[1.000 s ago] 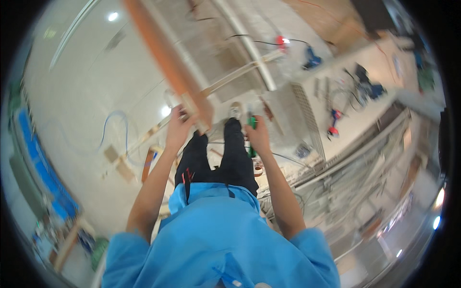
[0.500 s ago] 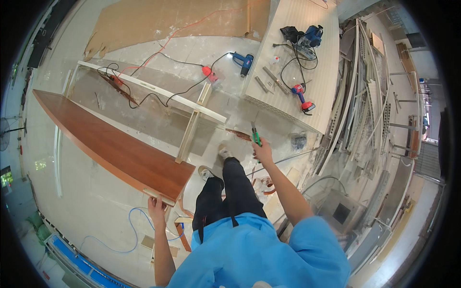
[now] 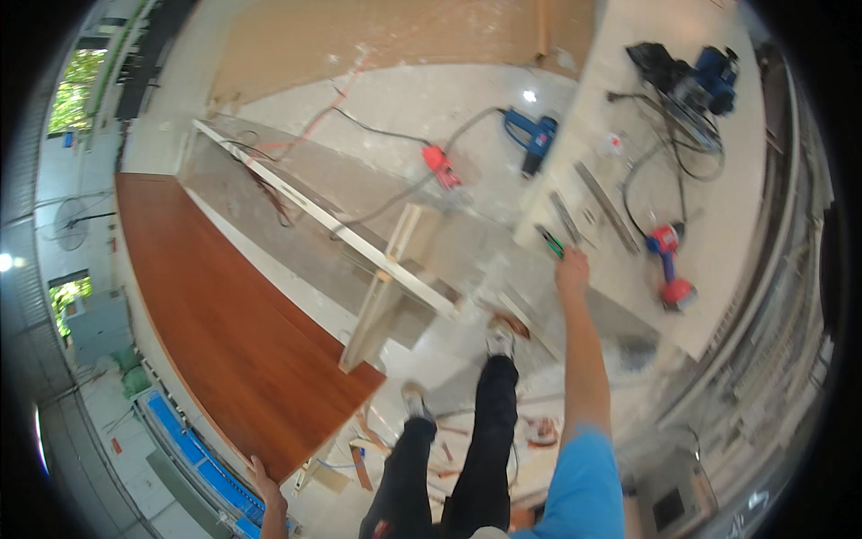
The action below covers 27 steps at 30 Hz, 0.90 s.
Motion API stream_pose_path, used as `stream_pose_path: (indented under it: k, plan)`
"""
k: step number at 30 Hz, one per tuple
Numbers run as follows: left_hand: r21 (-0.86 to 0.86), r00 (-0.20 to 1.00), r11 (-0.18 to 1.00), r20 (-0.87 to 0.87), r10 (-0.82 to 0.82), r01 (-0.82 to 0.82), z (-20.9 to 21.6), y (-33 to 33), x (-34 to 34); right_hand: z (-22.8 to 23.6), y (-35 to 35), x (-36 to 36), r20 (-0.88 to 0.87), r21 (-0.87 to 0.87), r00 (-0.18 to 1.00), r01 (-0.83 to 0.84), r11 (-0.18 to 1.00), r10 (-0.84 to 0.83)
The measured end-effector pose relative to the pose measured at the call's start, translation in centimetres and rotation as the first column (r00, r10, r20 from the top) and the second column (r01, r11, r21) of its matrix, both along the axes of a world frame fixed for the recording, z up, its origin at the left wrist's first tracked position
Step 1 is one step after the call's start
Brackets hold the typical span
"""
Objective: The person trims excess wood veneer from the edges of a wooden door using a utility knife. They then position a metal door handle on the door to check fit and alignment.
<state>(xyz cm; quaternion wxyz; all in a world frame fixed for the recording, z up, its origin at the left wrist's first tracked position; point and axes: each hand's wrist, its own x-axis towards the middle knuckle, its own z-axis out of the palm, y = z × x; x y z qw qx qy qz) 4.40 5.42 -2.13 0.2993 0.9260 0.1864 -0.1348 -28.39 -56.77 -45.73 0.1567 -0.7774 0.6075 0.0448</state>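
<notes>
My right hand [image 3: 572, 271] is closed around a green and black utility knife [image 3: 550, 241], at the near-left edge of a pale panel worktop [image 3: 620, 260]. Whether the knife touches the worktop I cannot tell. At lower left, my left hand [image 3: 266, 490] grips the near edge of a long reddish-brown wooden board [image 3: 242, 332], part of its fingers hidden at the edge. The board's right part rests by a pale wooden crosspiece [image 3: 366, 323] of a narrow frame [image 3: 314, 211].
On the worktop lie metal bars [image 3: 606, 207], a red and blue cordless drill [image 3: 669, 265] and a blue power saw [image 3: 705, 85]. A blue heat gun [image 3: 532, 139] and red socket [image 3: 440, 166] sit left of it, with cables across the floor. Offcuts [image 3: 359, 463] lie near my feet.
My right hand has carried the knife forward and right to the worktop's edge. The view has shifted and tilted. A light strip at my left hand no longer shows.
</notes>
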Motion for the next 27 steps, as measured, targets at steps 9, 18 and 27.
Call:
stream_pose_path:
  k: [9,18,27]
  plan:
    - [0.041,0.998,0.998,-0.042,-0.046,0.048,1.3,-0.1,0.0,-1.9,-6.3,0.6,0.181,-0.147,0.978,0.128,0.981,-0.101]
    - [0.172,0.997,0.983,-0.054,-0.051,0.059,0.8,2.0,0.1,3.3,-8.4,2.7,0.258,-0.171,0.957,0.18,0.969,-0.132]
    - [-0.341,0.937,0.884,-0.254,0.241,-0.32,-2.0,3.5,-0.5,26.8,19.9,14.8,0.706,0.606,0.69,-0.471,0.641,-0.16]
